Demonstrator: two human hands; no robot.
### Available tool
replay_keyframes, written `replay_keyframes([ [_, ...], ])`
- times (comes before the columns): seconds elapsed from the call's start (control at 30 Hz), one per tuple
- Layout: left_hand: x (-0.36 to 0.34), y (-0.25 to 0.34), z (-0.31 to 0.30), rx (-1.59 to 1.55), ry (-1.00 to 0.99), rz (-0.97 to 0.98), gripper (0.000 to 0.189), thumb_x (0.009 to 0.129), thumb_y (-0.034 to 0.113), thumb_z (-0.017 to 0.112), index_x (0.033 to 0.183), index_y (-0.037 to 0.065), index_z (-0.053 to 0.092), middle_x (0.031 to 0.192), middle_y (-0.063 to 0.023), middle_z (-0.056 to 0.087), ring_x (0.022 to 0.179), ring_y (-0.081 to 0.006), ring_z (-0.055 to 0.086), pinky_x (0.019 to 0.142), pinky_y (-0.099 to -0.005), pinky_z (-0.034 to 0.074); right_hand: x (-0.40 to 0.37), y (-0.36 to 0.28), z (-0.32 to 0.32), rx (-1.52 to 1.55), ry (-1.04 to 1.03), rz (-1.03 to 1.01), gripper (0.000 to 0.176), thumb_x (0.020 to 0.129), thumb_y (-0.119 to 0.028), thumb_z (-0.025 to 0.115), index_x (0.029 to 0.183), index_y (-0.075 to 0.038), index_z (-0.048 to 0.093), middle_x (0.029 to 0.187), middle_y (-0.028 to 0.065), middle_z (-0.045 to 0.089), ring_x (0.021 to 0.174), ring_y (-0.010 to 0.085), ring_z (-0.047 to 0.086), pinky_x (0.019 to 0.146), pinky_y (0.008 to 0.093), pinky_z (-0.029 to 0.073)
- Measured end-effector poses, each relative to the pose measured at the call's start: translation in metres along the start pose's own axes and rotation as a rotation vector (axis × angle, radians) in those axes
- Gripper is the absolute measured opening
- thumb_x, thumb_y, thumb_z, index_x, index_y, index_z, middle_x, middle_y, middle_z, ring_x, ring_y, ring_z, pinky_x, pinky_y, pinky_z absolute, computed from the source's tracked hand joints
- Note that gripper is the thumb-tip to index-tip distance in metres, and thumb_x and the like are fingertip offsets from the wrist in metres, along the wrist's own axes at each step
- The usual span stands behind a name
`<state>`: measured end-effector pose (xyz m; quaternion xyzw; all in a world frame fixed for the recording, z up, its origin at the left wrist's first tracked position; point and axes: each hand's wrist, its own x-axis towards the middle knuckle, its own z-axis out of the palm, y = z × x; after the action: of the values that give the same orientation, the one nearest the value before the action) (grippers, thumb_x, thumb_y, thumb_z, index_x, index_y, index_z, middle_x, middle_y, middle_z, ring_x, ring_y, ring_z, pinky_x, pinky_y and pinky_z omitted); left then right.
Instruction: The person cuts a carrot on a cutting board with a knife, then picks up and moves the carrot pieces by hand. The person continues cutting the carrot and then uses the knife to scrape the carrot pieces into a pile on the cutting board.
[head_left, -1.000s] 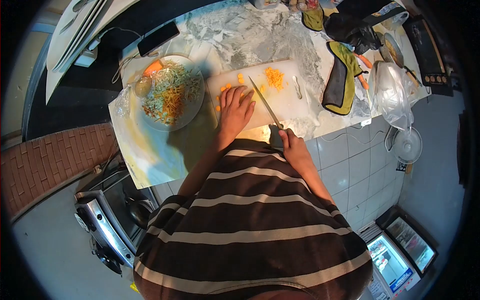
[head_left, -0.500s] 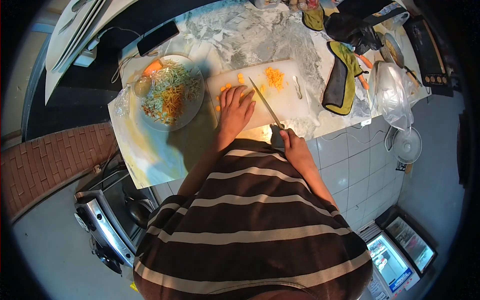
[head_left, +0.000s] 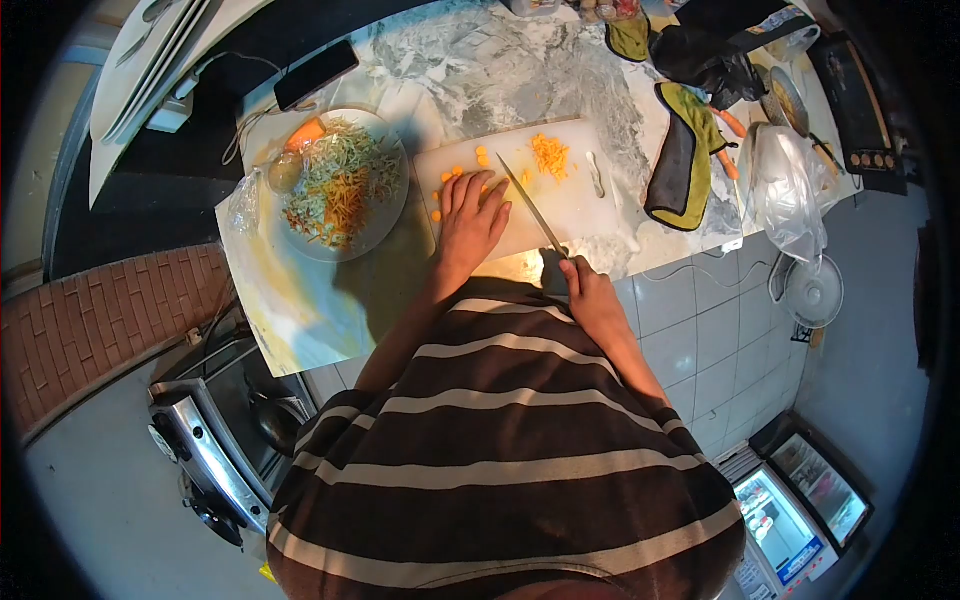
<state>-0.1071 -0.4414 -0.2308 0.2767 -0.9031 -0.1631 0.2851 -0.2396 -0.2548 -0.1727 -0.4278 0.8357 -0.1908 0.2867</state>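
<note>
My right hand (head_left: 592, 292) is wrapped round the handle of a long knife (head_left: 530, 205), whose blade slants up and left over the white cutting board (head_left: 520, 235). On the board's left part lies my left hand (head_left: 468, 225), palm down, fingertips over or beside small orange slices (head_left: 482, 157). Whether those fingers press on a piece is hidden. Right of the blade sits a heap of finely chopped orange pieces (head_left: 549, 156). A white-handled tool (head_left: 596, 175) lies near the board's right edge. To the left, a large plate (head_left: 385, 225) holds shredded green and orange vegetables (head_left: 340, 185).
A black phone (head_left: 316, 77) lies behind the plate. Right of the board are a green-and-black cloth (head_left: 683, 160), carrots (head_left: 728, 163) and a clear plastic bag (head_left: 788, 190). A black bag (head_left: 710, 65) is at the back right. A stove (head_left: 215, 450) stands lower left.
</note>
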Motion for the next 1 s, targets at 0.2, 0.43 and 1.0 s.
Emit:
replay_keyframes([
  [0.2,-0.0009,-0.0015,0.0015,0.024,-0.017,-0.006,0.034,0.088,0.024,0.064,0.118,0.008,0.065,0.124,-0.0106,0.054,0.12,-0.0284,0.047,0.108,-0.0494,0.03,-0.0006,-0.0009,-0.0025,0.015,-0.005,0.002,0.036,0.103,-0.031,0.047,0.093,0.003,0.054,0.067,0.0329,0.059,0.069,0.0536,0.06,0.057,0.0598,0.046],
  [0.43,0.0004,0.0001,-0.0001,0.024,-0.012,-0.003,0.035,0.087,0.02,0.065,0.12,0.008,0.064,0.125,-0.0108,0.054,0.119,-0.0304,0.047,0.106,-0.048,0.032,-0.0014,-0.0012,-0.0041,0.002,0.012,-0.017,0.036,0.103,-0.032,0.047,0.094,0.002,0.054,0.067,0.0328,0.06,0.069,0.0537,0.06,0.058,0.0597,0.047],
  [1.0,-0.0006,-0.0011,0.0017,0.023,-0.02,-0.015,0.036,0.087,0.02,0.065,0.121,0.009,0.064,0.125,-0.0107,0.054,0.12,-0.0305,0.047,0.107,-0.0478,0.031,0.0009,0.0072,-0.0029,-0.054,-0.021,0.007,0.038,0.103,-0.034,0.045,0.096,0.001,0.055,0.067,0.0329,0.06,0.069,0.053,0.061,0.058,0.0588,0.048],
])
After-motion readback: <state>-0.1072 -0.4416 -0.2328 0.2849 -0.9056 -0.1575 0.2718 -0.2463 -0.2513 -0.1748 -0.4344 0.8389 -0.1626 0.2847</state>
